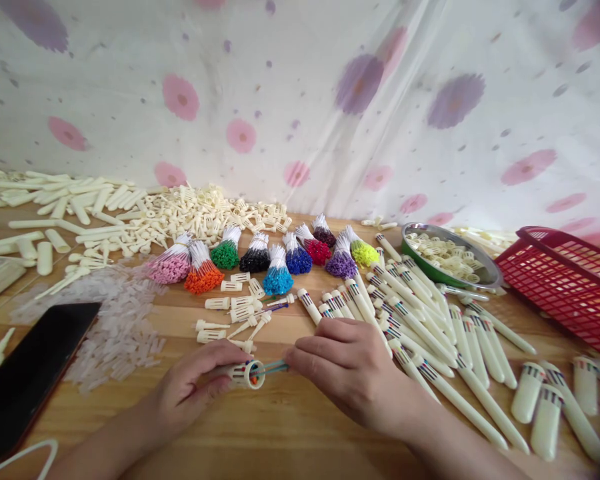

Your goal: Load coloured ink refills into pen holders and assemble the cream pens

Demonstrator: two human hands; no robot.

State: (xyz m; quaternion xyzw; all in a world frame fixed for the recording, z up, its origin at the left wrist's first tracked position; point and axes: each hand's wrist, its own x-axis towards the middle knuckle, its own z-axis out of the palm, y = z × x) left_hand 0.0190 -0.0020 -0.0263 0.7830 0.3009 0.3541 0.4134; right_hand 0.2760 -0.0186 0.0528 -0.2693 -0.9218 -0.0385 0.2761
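Note:
My left hand (190, 387) is closed round a small cream slotted pen core (245, 374), held sideways just above the wooden table (280, 427). My right hand (347, 367) pinches thin coloured refills (275, 366), a blue and a reddish one, whose ends sit in the core's open end. Several loose cream cores (233, 313) lie just beyond my hands. Behind them stand bundles of refills with coloured tips: pink (171, 265), orange (203, 275), green (226, 252), black (255, 257), blue (279, 275), red (317, 248), purple (341, 261), yellow-green (364, 251).
Several assembled cream pens (430, 327) fan out to the right, with cream caps (545, 407) nearer the edge. A green metal bowl (485, 270) of small parts and a red plastic basket (565, 280) stand at right. A black phone (30, 373), clear small parts (120, 320) and cream barrels (80, 200) lie left.

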